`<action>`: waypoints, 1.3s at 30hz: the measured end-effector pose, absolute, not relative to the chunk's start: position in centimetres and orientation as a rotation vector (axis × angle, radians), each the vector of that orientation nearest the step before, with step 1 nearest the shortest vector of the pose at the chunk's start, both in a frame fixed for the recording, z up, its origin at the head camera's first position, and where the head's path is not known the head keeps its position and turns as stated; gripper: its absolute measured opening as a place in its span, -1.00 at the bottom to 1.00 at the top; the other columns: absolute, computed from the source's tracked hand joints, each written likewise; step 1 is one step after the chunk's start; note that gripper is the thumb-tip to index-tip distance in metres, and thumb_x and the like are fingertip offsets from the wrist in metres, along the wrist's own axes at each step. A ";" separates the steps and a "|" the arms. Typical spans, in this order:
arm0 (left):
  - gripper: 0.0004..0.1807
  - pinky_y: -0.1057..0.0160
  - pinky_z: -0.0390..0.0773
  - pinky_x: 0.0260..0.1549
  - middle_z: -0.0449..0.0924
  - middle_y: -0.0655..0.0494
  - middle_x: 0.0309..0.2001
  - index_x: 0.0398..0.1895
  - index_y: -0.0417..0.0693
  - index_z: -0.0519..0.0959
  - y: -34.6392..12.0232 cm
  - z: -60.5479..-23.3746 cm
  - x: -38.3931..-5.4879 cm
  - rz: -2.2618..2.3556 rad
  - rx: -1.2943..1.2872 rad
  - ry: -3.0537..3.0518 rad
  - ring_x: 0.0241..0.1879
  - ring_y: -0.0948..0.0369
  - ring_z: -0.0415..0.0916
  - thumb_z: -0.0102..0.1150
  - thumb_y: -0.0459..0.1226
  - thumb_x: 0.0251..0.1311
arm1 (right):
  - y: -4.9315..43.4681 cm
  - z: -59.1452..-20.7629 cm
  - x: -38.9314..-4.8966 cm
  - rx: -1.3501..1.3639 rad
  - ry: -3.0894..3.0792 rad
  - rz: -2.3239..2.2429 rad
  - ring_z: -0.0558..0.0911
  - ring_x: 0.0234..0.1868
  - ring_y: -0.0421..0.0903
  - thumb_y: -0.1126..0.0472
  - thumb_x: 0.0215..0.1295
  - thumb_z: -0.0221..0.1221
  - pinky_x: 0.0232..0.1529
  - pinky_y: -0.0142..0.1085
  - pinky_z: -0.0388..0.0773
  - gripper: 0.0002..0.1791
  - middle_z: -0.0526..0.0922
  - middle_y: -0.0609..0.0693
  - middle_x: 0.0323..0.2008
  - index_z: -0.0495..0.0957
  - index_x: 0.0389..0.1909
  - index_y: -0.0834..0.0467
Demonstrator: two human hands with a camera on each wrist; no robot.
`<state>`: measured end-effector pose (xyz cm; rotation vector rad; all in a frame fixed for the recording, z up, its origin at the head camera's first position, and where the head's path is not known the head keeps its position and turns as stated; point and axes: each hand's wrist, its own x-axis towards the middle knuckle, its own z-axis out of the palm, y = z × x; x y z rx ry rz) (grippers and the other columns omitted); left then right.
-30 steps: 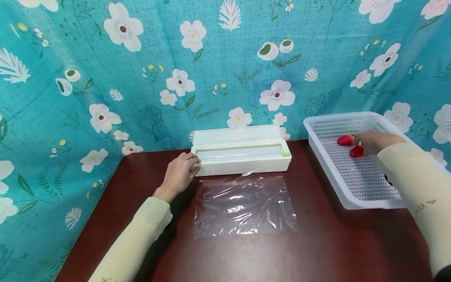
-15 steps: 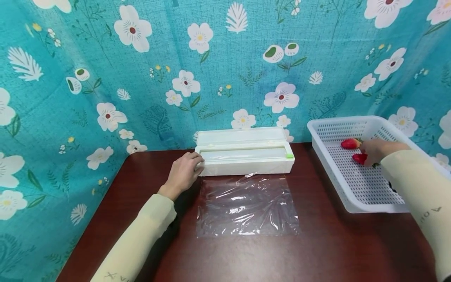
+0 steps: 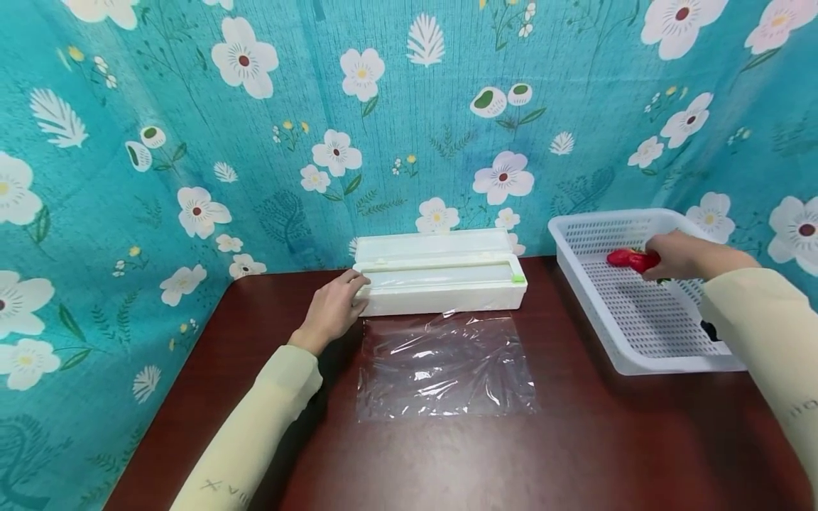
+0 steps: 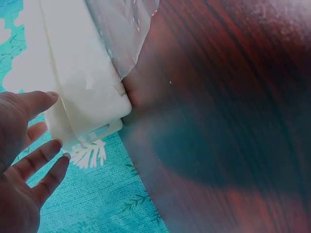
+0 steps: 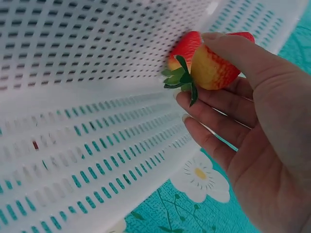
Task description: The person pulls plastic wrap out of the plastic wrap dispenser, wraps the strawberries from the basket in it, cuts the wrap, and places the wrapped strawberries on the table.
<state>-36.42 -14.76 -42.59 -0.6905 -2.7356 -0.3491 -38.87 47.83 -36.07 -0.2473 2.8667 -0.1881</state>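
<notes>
At the left end of a white cling film dispenser [image 3: 441, 301], lid raised, my left hand [image 3: 332, 306] rests with loosely extended fingers. In the left wrist view its thumb [image 4: 41, 103] overlaps the dispenser's edge and the fingertips lie by its end. My right hand [image 3: 680, 257] is over the white basket [image 3: 586, 301], pinching a strawberry [image 5: 214, 68] between thumb and fingers. That fruit is red and yellow with green leaves at one end. Another strawberry [image 3: 617, 257] lies in the basket, just behind the held one.
A clear sheet of cling film [image 3: 447, 372] lies wrinkled on the dark wooden table [image 3: 409, 468] before the dispenser. A green slider [image 3: 517, 278] sits at the dispenser's right end. Flowered blue cloth [image 3: 396, 106] hangs behind the table.
My right hand has taken hold of the nearer strawberry and lifted it slightly towards the other one. The left hand stays at the dispenser. The head view has shifted slightly.
</notes>
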 end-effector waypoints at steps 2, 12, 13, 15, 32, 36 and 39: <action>-0.58 0.03 0.67 -0.05 0.60 -0.07 0.14 0.15 -0.10 0.64 -14.8 -42.6 -36.3 -0.358 -0.695 -2.739 -0.08 0.04 0.66 0.44 -0.25 0.24 | 47.5 -35.7 -38.3 -0.250 2.899 -0.195 0.54 -0.33 0.05 0.17 0.01 0.56 -0.34 -0.09 0.60 -0.45 0.61 0.11 -0.37 0.55 -0.14 0.46; -0.55 0.03 0.69 -0.16 0.58 -0.06 0.16 0.18 -0.07 0.62 -15.0 -42.0 -35.0 -0.318 -0.729 -2.704 -0.17 0.07 0.67 0.44 -0.20 0.23 | 44.9 -33.5 -34.9 -0.399 2.994 -0.204 0.53 -0.35 -0.04 0.07 0.09 0.53 -0.37 -0.19 0.55 -0.46 0.62 0.02 -0.39 0.60 -0.09 0.38; -0.54 0.04 0.69 -0.18 0.58 -0.07 0.16 0.18 -0.08 0.62 -15.0 -41.9 -34.8 -0.310 -0.739 -2.695 -0.18 0.07 0.67 0.44 -0.19 0.23 | 44.4 -33.3 -34.6 -0.413 3.004 -0.200 0.53 -0.35 -0.05 0.06 0.10 0.53 -0.38 -0.21 0.54 -0.47 0.62 0.00 -0.39 0.61 -0.09 0.36; -0.53 0.05 0.69 -0.21 0.59 -0.07 0.16 0.19 -0.08 0.61 -15.0 -41.6 -34.4 -0.299 -0.752 -2.682 -0.21 0.08 0.67 0.44 -0.18 0.24 | 43.4 -32.7 -33.9 -0.462 3.023 -0.191 0.52 -0.37 -0.07 0.02 0.12 0.51 -0.40 -0.23 0.52 -0.48 0.60 -0.02 -0.40 0.62 -0.09 0.33; -0.56 0.01 0.67 -0.11 0.68 0.02 0.05 0.12 -0.11 0.66 -11.1 -38.4 -30.5 -0.278 -0.959 -2.496 -0.01 0.06 0.65 0.46 -0.14 0.21 | 31.9 -29.9 -28.5 -0.911 3.113 -0.198 0.58 -0.35 -0.15 -0.04 0.03 0.56 -0.41 -0.34 0.56 -0.44 0.71 -0.05 -0.28 0.70 -0.02 0.20; -0.57 0.03 0.66 -0.13 0.69 0.06 0.01 0.11 -0.08 0.67 -9.4 -38.0 -29.5 -0.235 -1.036 -2.477 -0.04 0.07 0.64 0.40 -0.06 0.27 | 29.5 -30.4 -27.5 -1.005 3.079 -0.225 0.62 -0.34 -0.16 -0.08 0.02 0.56 -0.37 -0.34 0.58 -0.40 0.74 -0.03 -0.24 0.70 0.01 0.21; -0.57 0.06 0.64 -0.08 0.69 0.06 0.01 0.13 -0.08 0.66 -8.3 -38.1 -28.6 -0.222 -1.105 -2.487 -0.03 0.08 0.62 0.35 -0.04 0.31 | 27.8 -31.0 -26.8 -1.050 3.051 -0.238 0.63 -0.35 -0.15 -0.06 0.01 0.57 -0.36 -0.34 0.58 -0.40 0.74 -0.02 -0.22 0.71 0.02 0.20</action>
